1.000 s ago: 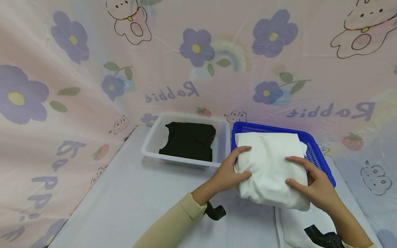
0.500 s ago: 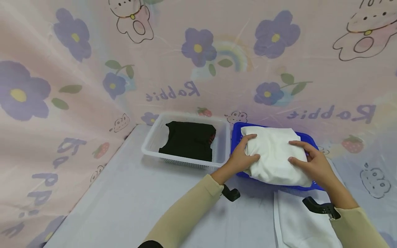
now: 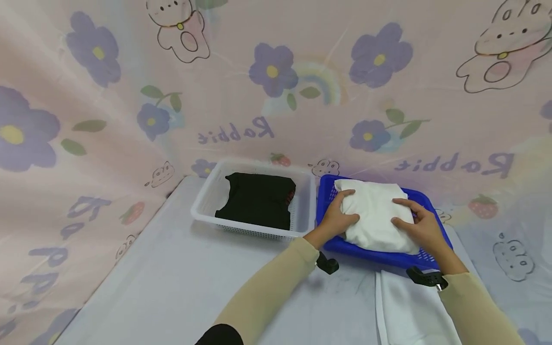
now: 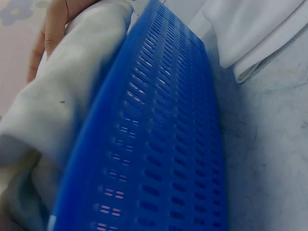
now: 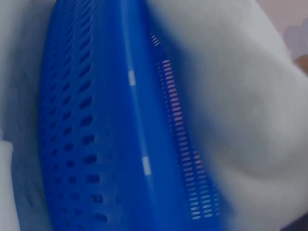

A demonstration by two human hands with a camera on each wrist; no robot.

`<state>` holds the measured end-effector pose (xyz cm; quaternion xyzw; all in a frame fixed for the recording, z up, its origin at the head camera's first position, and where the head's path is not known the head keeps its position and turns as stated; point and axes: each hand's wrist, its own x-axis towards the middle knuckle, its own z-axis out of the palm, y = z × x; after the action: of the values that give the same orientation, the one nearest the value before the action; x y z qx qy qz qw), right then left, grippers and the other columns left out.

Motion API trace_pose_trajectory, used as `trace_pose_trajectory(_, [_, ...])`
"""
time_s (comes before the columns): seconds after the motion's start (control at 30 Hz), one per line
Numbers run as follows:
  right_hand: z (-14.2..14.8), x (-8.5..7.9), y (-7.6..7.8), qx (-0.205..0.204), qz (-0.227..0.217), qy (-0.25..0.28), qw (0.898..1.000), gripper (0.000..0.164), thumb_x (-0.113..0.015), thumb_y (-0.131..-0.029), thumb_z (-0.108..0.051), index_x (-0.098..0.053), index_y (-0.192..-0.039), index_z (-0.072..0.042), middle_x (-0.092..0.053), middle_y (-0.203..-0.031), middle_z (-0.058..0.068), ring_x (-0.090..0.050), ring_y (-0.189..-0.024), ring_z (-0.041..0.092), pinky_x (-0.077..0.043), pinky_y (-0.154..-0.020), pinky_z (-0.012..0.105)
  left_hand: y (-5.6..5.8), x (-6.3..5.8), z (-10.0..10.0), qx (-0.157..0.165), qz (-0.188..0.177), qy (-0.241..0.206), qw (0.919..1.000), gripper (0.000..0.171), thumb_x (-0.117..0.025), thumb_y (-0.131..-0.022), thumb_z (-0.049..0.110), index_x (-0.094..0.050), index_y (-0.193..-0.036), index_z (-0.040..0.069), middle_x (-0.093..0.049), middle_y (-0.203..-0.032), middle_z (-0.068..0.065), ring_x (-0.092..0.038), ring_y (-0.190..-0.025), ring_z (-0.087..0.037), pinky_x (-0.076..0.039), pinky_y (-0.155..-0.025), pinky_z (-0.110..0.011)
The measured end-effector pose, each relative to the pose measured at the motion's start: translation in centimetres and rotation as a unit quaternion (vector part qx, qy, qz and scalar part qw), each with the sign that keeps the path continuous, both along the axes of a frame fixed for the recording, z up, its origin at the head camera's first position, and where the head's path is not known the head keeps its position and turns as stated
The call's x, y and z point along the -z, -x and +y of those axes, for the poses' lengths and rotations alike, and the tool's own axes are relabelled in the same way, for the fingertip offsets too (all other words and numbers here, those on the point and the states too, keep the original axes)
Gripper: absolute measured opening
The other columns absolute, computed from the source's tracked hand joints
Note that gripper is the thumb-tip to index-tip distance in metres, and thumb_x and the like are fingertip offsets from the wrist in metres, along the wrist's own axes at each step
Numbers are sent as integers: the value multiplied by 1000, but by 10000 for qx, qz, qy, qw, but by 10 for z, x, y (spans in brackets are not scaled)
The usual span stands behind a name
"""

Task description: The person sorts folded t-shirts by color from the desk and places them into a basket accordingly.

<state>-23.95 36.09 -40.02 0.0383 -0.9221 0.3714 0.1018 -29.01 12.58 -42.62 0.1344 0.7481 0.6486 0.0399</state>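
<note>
Both hands grip a thick folded white cloth (image 3: 375, 215) by its sides, the left hand (image 3: 336, 220) at its left edge and the right hand (image 3: 420, 227) at its right, thumbs on top. The cloth sits within the rim of a blue perforated plastic basket (image 3: 366, 255). Seen from the left wrist, the cloth (image 4: 62, 91) bulges along the inside of the basket's wall (image 4: 163, 144). In the right wrist view, the blurred cloth (image 5: 245, 96) is beside the basket's rim (image 5: 139, 144). The fingers' undersides are hidden by the cloth.
To the left stands a white basket (image 3: 202, 218) with a folded black garment (image 3: 258, 201) inside, its side close to the blue one. Another folded white cloth (image 3: 414, 306) lies on the white-covered table (image 3: 181, 287) at the front right. A printed curtain (image 3: 241, 86) hangs behind.
The hands have carried the white cloth away from the front and lowered it into the blue basket. The folded cloth at the front right is more exposed. The white basket stays put.
</note>
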Motion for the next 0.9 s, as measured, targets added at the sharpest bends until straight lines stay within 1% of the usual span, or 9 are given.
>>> trace_pose_trajectory(0.1, [2,8,4,94,76,-24,9999,54,-69,-89,-33,-53,-138,-17,-38,-146,23,-47,-80,-2,-44,-60,16,2,5,5,-161,-71,125,9998,66,-75,-79,9,-51,-131,42,-51,-139,8,-49,-122,-13,-44,-98,-39])
trace_pose_trajectory(0.2, [6,16,8,187,110,-99,9997,52,-69,-89,-34,-54,-136,-17,-44,-139,20,-40,-68,7,-36,-54,22,5,8,10,-233,-126,248,9993,65,-75,-78,9,-52,-131,39,-52,-139,7,-50,-123,-14,-44,-98,-38])
trace_pose_trajectory(0.33, [11,24,12,248,35,-170,9995,53,-69,-89,-33,-54,-136,-14,-47,-133,18,-34,-63,10,-32,-53,27,7,10,16,-218,-209,421,9987,64,-76,-78,9,-53,-131,36,-51,-141,7,-49,-126,-14,-44,-100,-38])
trace_pose_trajectory(0.43, [13,30,13,288,-98,-255,9992,54,-68,-89,-35,-53,-137,-13,-46,-138,20,-43,-77,13,-35,-61,26,9,12,19,-234,-363,571,9974,62,-76,-78,10,-54,-130,35,-52,-140,7,-50,-125,-16,-45,-99,-39])
trace_pose_trajectory(0.5, [12,34,15,310,-236,-255,9989,56,-68,-90,-37,-53,-137,-12,-45,-142,23,-49,-89,22,-40,-69,31,12,15,21,-254,-494,681,9961,59,-78,-79,13,-55,-129,35,-52,-140,6,-51,-124,-17,-46,-98,-40])
trace_pose_trajectory(0.6, [9,40,18,368,-433,-202,9982,57,-67,-90,-39,-52,-137,-10,-39,-147,26,-45,-117,37,-43,-88,49,16,20,23,-315,-708,828,9936,55,-80,-78,17,-57,-125,35,-54,-138,6,-52,-124,-19,-47,-97,-40])
trace_pose_trajectory(0.67, [8,44,19,410,-563,-105,9975,59,-67,-90,-39,-51,-137,-9,-37,-148,28,-40,-127,46,-38,-95,61,17,22,25,-391,-795,966,9914,54,-81,-77,21,-58,-125,34,-55,-137,6,-52,-125,-19,-47,-98,-40])
trace_pose_trajectory(0.73, [7,45,20,461,-662,-83,9967,60,-66,-90,-40,-51,-138,-8,-36,-148,29,-36,-131,49,-34,-98,66,18,22,27,-490,-873,1103,9888,53,-83,-76,22,-60,-123,32,-57,-135,6,-53,-124,-19,-47,-99,-40])
trace_pose_trajectory(0.9, [7,45,22,547,-735,-200,9956,62,-65,-90,-44,-50,-138,-9,-36,-148,29,-39,-127,49,-37,-94,64,19,20,30,-588,-772,1407,9853,53,-83,-76,24,-60,-122,33,-58,-133,8,-55,-122,-17,-48,-98,-37])
